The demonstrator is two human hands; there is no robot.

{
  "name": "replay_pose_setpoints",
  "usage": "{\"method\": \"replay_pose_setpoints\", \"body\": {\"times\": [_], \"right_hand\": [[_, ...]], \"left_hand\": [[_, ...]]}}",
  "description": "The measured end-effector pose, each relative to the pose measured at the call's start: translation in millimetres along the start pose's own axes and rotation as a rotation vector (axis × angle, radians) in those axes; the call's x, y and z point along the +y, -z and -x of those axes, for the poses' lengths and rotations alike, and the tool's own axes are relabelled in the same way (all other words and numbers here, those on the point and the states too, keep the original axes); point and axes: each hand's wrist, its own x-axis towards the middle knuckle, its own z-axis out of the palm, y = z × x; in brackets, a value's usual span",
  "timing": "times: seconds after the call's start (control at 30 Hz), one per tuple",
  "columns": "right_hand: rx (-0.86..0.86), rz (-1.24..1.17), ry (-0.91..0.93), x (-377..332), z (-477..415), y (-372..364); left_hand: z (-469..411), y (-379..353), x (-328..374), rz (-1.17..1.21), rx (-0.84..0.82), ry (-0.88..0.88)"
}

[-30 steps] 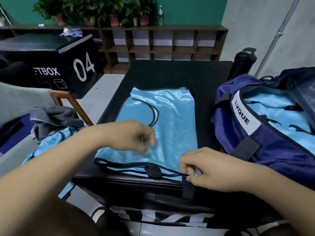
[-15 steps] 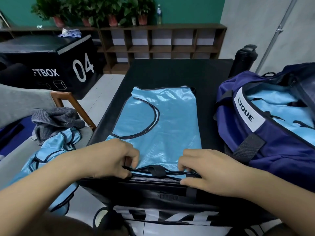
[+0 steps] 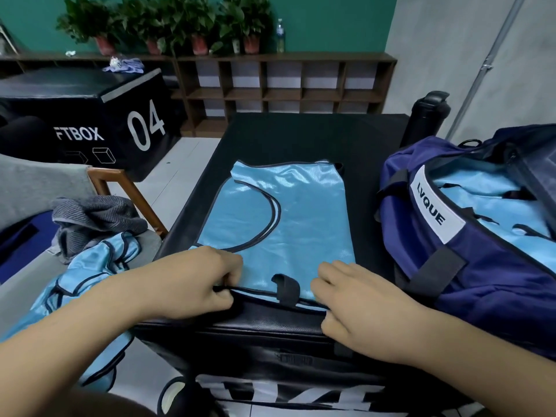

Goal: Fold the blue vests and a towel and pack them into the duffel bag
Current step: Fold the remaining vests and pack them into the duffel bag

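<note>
— Any writing on the bag [image 3: 487, 284]?
— "LVQUE", dark letters on its white label [image 3: 433, 206].
— And the black box [image 3: 75, 94]?
— "FTBOX" and a big "04", white, on its front. White print on the table [image 3: 301, 136] front is cut off, unreadable.

- black box [image 3: 90, 115] marked "FTBOX 04", far left, crumpled cloth [image 3: 123, 64] on top
- wooden cubby shelf [image 3: 285, 85] on back wall; potted plants [image 3: 168, 25], clear bottle [image 3: 279, 36] on it
- black flask [image 3: 427, 118], back right
</note>
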Motion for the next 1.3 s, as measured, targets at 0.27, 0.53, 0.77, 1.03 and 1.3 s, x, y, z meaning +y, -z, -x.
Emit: {"method": "replay_pose_setpoints", "body": {"times": [0.27,0.53,0.77,1.03,1.3], "right_hand": [[-0.103,-0.671,-0.254,19.3,2.6,45.3],[-0.042,-1.029,-0.435,47.4,-19.2,54.2],[0.345,-1.142,-0.704,91.4,-65.9,32.9],[0.59,-1.143,-0.917,107.8,-94.2,10.6],[0.853,-0.635,-0.664,97.4,-83.2,2.5]], "left_hand": [[-2.4,24.1,-2.5,0.367,-0.082,0.012],[-24.5,43.2,-11.6,0.329,-0.028,0.029],[-78.9,55.5,-38.7,0.259,0.325,0.141],[-132.3,38.1,-63.4,0.201,0.401,0.249],[-148.9,28.1,-74.0,0.038,0.494,0.292]]}}
